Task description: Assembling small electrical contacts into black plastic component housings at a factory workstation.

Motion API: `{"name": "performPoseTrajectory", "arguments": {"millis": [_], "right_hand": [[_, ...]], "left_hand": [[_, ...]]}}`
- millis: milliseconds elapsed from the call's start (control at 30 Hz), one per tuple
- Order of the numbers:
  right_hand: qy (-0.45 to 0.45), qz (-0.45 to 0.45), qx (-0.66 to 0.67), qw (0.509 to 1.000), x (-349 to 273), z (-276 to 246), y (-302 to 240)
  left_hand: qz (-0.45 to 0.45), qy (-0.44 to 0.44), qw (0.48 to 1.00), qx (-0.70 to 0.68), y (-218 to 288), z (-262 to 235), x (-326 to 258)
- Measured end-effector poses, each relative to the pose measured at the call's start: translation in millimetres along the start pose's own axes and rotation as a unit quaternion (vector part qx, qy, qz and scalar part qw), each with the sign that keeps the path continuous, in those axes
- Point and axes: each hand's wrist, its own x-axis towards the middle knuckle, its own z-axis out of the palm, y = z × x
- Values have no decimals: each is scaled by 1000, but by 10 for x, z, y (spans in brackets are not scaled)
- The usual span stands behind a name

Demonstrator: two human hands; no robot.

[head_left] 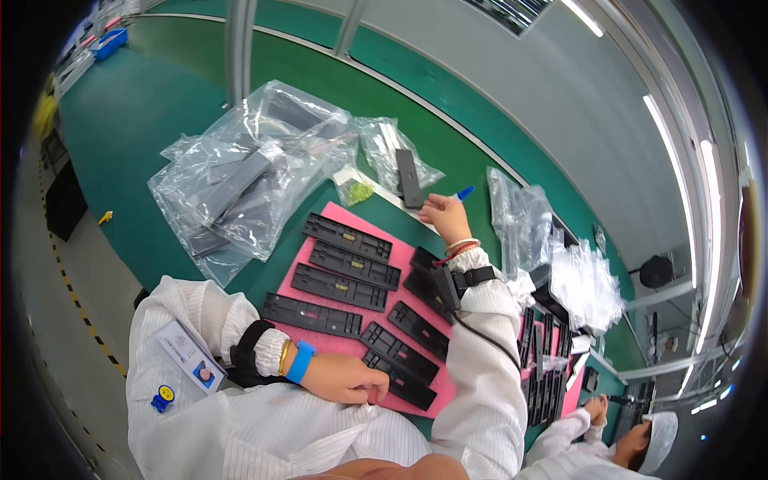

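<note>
My right hand (446,218) reaches over the far edge of a pink foam sheet (340,214), fingers bent in a pinch. Its fingertips are at the near end of a dark grey slotted panel (409,178); whether they grip it I cannot make out. A blue cap or pen end (465,193) shows just behind that hand. Closer to me, my left hand (348,379) is loosely closed at the sheet's near edge, with nothing visible in it. It lies beside black slotted plastic housings (398,382). Several more housings (346,238) lie in slanted rows on the foam.
Clear plastic bags (256,168) with grey panels inside spread over the green table at left. A small bag with yellow-green bits (358,191) lies beyond the foam. More bags (588,284) and black parts (546,360) are at right, near a co-worker's hands (596,410).
</note>
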Motion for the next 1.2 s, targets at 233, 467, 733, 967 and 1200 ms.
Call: {"name": "performPoseTrajectory", "arguments": {"millis": [233, 467, 733, 967, 1200], "right_hand": [[49, -157, -259, 952, -1015, -1204, -611], [94, 20, -362, 927, -2028, -2268, 190], [71, 72, -289, 952, -2235, -2206, 486], [47, 48, -255, 965, -2048, -2219, 493], [106, -76, -377, 917, -2187, -2431, 907]], "left_hand": [[-20, 2, 1000, 8, -1, -18, -64], [-19, -19, 999, 45, 15, -1, -1], [-16, -18, 999, 25, 15, 0, 54], [-40, -27, 996, 75, 232, -136, 1], [94, 162, 982, -25, 213, -200, 18]]}}
